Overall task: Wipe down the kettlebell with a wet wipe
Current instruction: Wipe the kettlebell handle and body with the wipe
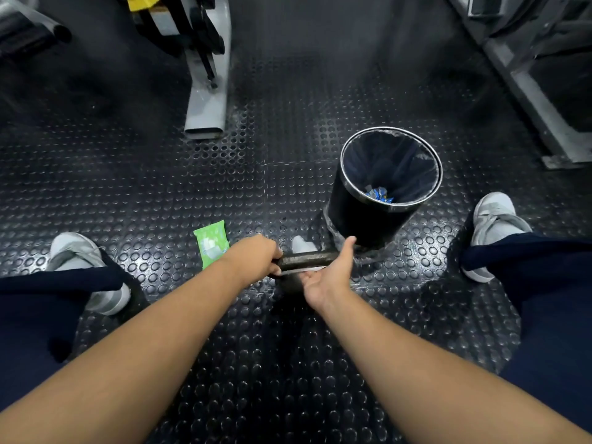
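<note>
The floor is black rubber matting with raised round studs (a seam between tiles runs across its middle). A kettlebell stands on it at the centre. Just left of it lies a green wipes packet, flat. A black round bin with a dark liner stands near the kettlebell's far right. A grey machine foot rests farther back on the left, and a grey metal frame at the far right. Two pale shoes, left and right, are planted well apart.
</note>
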